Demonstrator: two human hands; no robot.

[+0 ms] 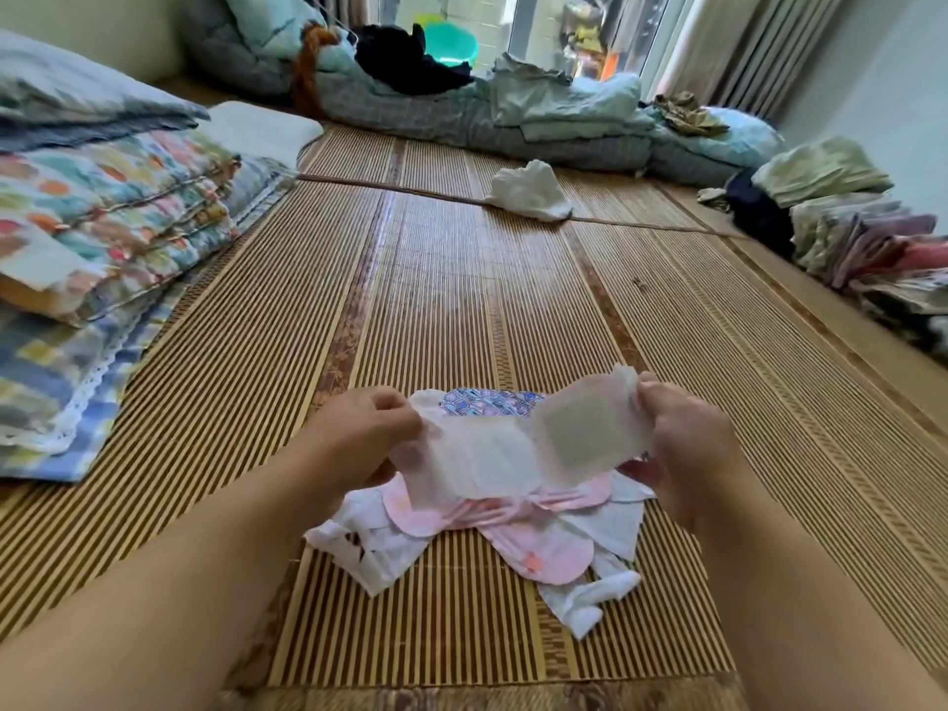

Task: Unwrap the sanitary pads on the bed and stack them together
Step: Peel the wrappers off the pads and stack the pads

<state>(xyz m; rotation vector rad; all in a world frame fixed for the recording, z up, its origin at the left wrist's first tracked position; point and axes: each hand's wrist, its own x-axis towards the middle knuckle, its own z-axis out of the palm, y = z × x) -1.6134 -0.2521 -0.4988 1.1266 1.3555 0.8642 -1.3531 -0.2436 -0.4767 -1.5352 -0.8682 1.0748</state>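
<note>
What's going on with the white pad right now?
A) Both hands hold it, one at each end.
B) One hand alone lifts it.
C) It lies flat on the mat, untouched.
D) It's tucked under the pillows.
A: the left hand pinches one end of the white pad and the right hand pinches the other, holding it above the pink pile on the mat.

Between our left hand and right hand a pad hangs above the pile on the mat, quilts to the left, folded clothes to the right.
</note>
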